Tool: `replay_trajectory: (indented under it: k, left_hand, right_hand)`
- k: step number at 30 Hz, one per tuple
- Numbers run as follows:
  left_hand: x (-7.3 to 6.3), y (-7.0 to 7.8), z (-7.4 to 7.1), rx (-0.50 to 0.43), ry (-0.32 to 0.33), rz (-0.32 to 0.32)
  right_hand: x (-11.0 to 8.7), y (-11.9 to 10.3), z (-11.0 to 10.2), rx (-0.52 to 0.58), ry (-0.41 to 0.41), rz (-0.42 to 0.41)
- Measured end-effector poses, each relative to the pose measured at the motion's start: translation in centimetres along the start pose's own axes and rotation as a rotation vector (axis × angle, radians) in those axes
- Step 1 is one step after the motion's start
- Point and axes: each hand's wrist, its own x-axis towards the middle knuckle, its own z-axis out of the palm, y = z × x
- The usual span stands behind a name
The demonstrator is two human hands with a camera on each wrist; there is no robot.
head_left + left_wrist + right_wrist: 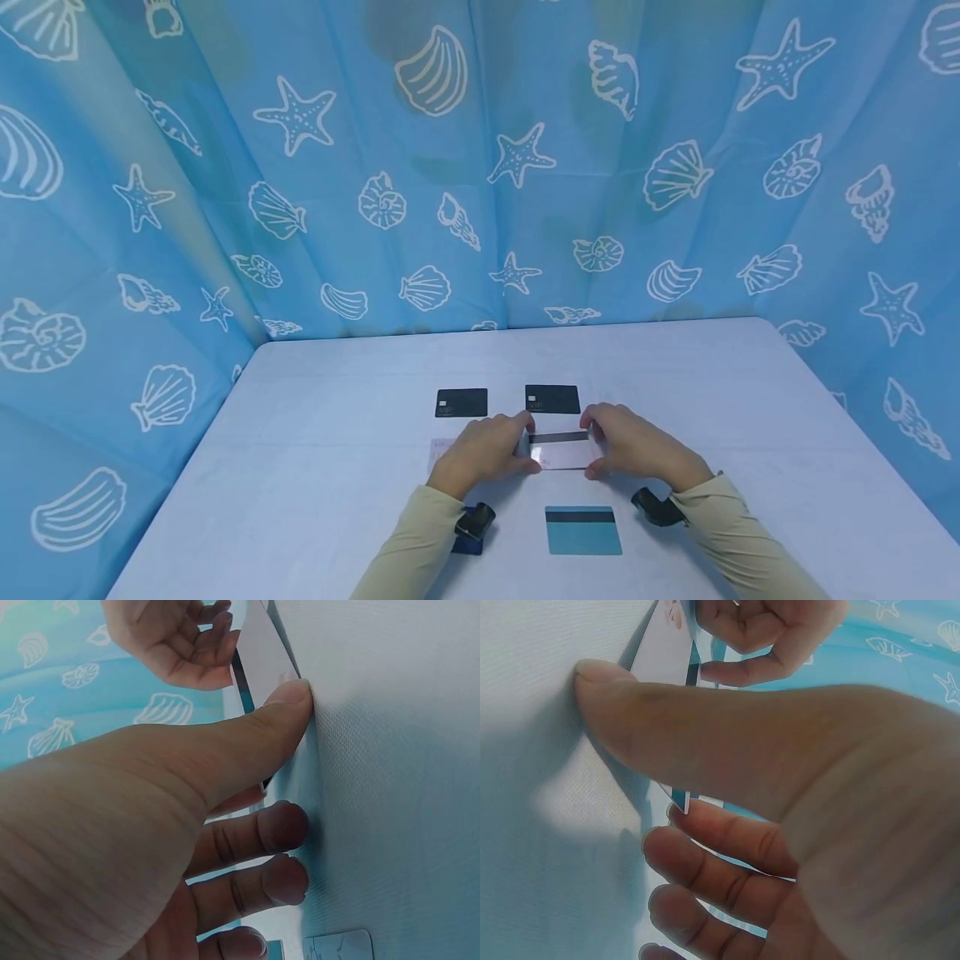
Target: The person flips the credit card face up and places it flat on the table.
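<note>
Midway between the left and right edges of the white cloth-covered table (pixel 322 433), well short of the far edge, a person's got a pale rectangular card with a dark stripe (pixel 562 454) pinched at both ends. Left hand (pixel 486 450) has the thumb on the near edge and a fingertip up at the far one, right hand (pixel 637 443) pretty much mirrors it, and the spare fingers just hang loosely bent. Can't tell if the card is fully clear of the cloth. Two black chip cards marked VIP (pixel 461 402) (pixel 552 400) sit toward the table's far edge, the right one just beyond the held card. Nearer the person there's a teal card with a dark stripe (pixel 583 537), plus a dark blue card (pixel 468 546) partly under the left wrist. Another pale printed card (pixel 439 454) is half hidden by the left hand. So what might go wrong? Thin, slick-looking card held only by its edges: squeeze too hard and it'd probably bow or ping out, and uneven grip could twist it. Drifting toward the far edge could nudge that black card, and the left wrist's black camera (pixel 476 522) could drag the blue one.
</note>
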Motion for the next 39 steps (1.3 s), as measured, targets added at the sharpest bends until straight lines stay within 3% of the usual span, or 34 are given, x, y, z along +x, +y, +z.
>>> replay_trajectory:
  k: [16,29,39]
  left_hand:
    - [0.0,0.2,-0.7,0.032,-0.007,0.008]
    - [-0.2,0.8,-1.4,0.035,0.088,0.112]
    - [-0.4,1.6,-1.8,0.0,0.127,0.158]
  right_hand:
    - [-0.6,-0.4,-1.0,0.018,0.009,-0.041]
    - [-1.2,-0.8,-2.1,0.006,0.05,-0.113]
    - [-1.4,-1.4,-2.3,0.003,0.058,-0.092]
